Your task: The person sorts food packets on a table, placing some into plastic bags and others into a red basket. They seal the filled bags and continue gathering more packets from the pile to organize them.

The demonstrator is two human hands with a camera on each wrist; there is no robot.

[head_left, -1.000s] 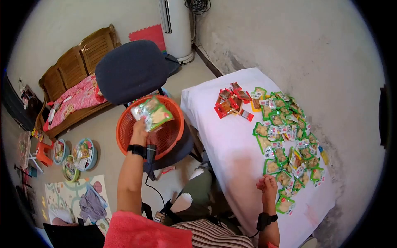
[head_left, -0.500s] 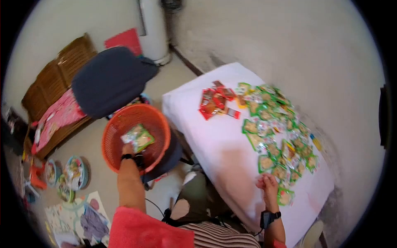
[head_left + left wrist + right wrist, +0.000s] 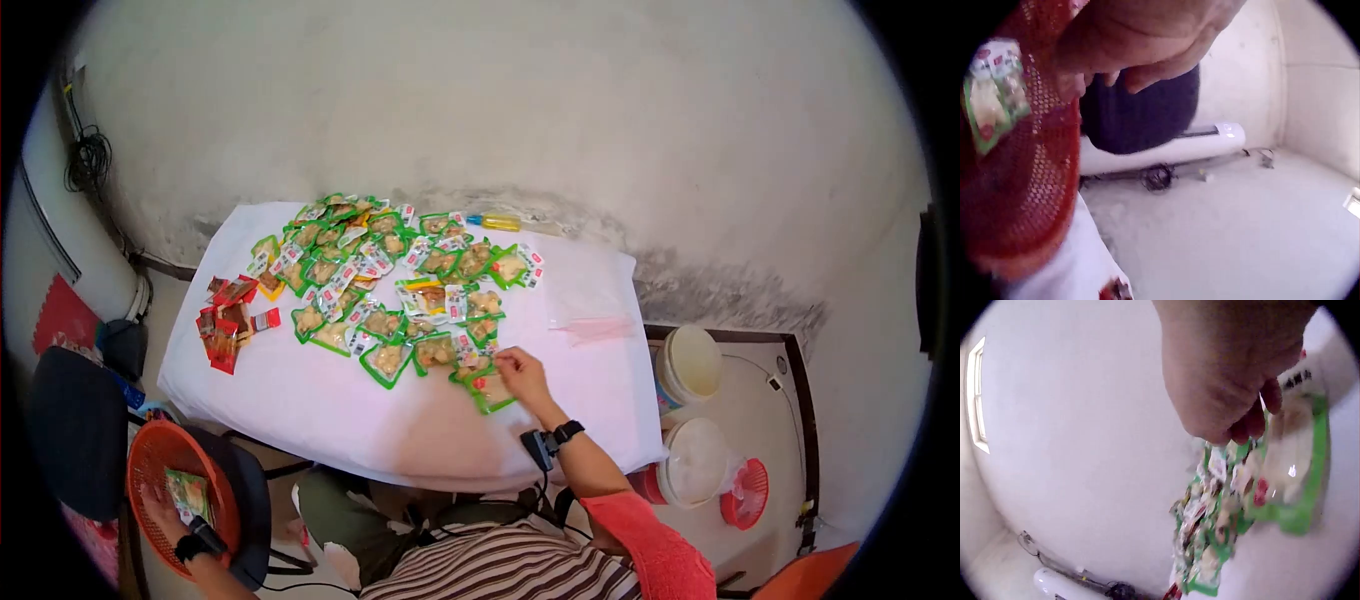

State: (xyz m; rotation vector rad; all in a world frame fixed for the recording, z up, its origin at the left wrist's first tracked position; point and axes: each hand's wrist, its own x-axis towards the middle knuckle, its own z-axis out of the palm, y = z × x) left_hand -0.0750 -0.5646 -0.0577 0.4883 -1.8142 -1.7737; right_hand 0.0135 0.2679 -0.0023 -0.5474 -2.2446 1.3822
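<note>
Right hand (image 3: 524, 374) is nearer the green-edged packet (image 3: 491, 394): it lies on the table just left of the fingers, on the body side; long axis runs past the fingertips in the right wrist view. Fingers bent in; can't tell whether they pinch it. Rest of the pile (image 3: 385, 325) spreads left and beyond that hand. Left hand (image 3: 164, 513) is well apart, fingers loose, nothing held, inside the orange basket (image 3: 150, 452); bagged food (image 3: 188, 493) sits to its right.
</note>
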